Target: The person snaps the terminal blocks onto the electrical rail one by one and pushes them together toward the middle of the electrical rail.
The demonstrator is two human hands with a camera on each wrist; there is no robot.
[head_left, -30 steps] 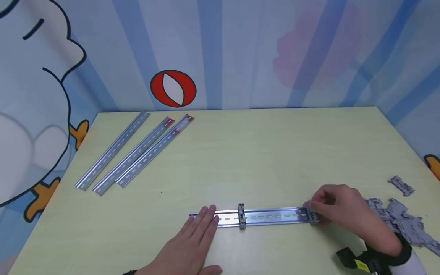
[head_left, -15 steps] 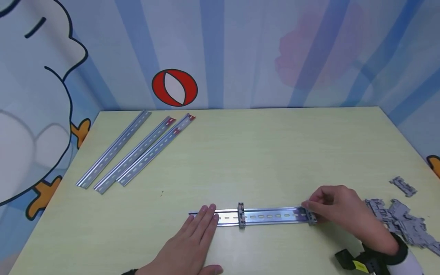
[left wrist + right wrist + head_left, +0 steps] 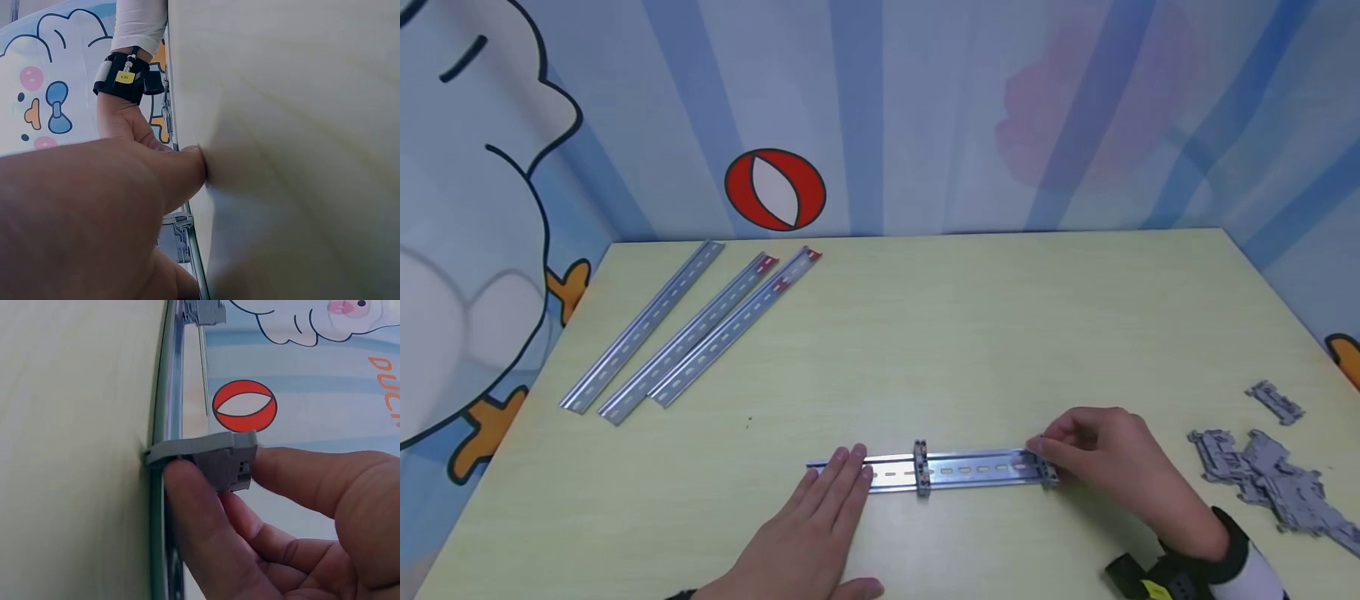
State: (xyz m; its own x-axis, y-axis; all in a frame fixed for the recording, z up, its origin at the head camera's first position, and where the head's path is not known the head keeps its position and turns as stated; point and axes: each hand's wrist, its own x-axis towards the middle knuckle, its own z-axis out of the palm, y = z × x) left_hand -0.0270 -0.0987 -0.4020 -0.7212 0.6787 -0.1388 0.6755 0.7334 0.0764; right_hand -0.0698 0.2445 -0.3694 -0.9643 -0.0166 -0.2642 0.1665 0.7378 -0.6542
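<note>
A slotted metal DIN rail (image 3: pixel 977 470) lies crosswise on the table near the front. My left hand (image 3: pixel 812 529) rests on its left part, fingers straight and side by side. Toward the rail's right end, my right hand (image 3: pixel 1108 458) pinches a slim grey terminal block (image 3: pixel 203 453) between thumb and fingers. In the right wrist view that block sits across the rail, which continues past it on both sides. Another grey block (image 3: pixel 921 469) stands on the rail between my hands, touched by neither. My left palm and thumb hide part of the rail in the left wrist view.
Right of my right hand lies a pile of grey terminal blocks (image 3: pixel 1285 483), with a single block (image 3: pixel 1275 402) behind it. Three more slotted rails (image 3: pixel 643 327) lie slanted at the back left, two with red marks. Printed walls border the table (image 3: pixel 1000 333).
My right hand has moved left along the rail with the pinched terminal block, closer to the other block. My left hand stays in place on the rail.
</note>
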